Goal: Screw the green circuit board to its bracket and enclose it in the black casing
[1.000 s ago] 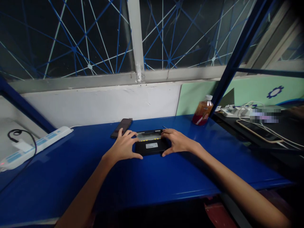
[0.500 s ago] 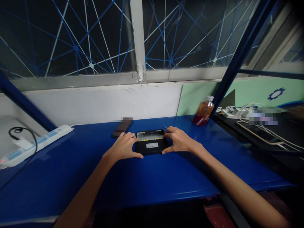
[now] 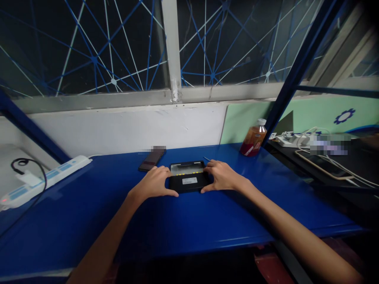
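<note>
A flat black rectangular case (image 3: pixel 177 183) lies on the blue table in front of me. Its near half carries a white printed label; the far half is a greyish panel with a row of yellow marks along its lower edge. My left hand (image 3: pixel 154 181) grips the left side, thumb at the near corner and fingers along the edge. On the opposite side, my right hand (image 3: pixel 222 175) holds the case the same way, its thumb by the near right corner. A thin rod-like tool (image 3: pixel 206 158) pokes out just beyond my right fingertips, mostly hidden.
Behind my left hand lies a dark phone (image 3: pixel 152 159). A drink bottle (image 3: pixel 254 138) stands at the back right by a blue post. On the left is a white power strip (image 3: pixel 56 179) with a black cable. Another phone (image 3: pixel 324 165) and white cables rest on the black table at right.
My left fingers, spread higher near the phone a second ago, have come down together along the case's edge. My right fingers have shifted slightly. The case has stayed nearly in place.
</note>
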### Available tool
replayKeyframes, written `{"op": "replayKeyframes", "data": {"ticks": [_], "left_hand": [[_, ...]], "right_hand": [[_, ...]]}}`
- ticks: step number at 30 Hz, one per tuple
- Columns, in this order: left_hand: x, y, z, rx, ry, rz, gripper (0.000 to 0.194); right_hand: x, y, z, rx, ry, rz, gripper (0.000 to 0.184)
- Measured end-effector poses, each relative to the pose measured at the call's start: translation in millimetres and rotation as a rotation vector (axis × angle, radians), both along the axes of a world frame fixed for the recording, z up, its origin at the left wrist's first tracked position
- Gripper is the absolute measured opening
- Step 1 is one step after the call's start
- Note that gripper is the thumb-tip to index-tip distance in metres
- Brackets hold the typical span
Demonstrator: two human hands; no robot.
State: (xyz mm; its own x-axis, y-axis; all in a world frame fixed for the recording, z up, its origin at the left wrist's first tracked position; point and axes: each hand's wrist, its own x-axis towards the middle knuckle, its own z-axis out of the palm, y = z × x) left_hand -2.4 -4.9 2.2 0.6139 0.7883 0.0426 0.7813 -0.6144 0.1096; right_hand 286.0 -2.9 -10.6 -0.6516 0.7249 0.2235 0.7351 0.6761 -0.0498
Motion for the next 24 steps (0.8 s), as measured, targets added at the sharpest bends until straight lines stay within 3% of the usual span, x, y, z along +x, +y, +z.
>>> {"op": "replayKeyframes", "data": {"ticks": [24], "left_hand": [[-7.0,6.6,-7.3,-0.091,-0.038,0.018,0.074]], "right_hand": [[-0.9,0.3,-8.1,0.031,0.040,-0.024,0.075]]}}
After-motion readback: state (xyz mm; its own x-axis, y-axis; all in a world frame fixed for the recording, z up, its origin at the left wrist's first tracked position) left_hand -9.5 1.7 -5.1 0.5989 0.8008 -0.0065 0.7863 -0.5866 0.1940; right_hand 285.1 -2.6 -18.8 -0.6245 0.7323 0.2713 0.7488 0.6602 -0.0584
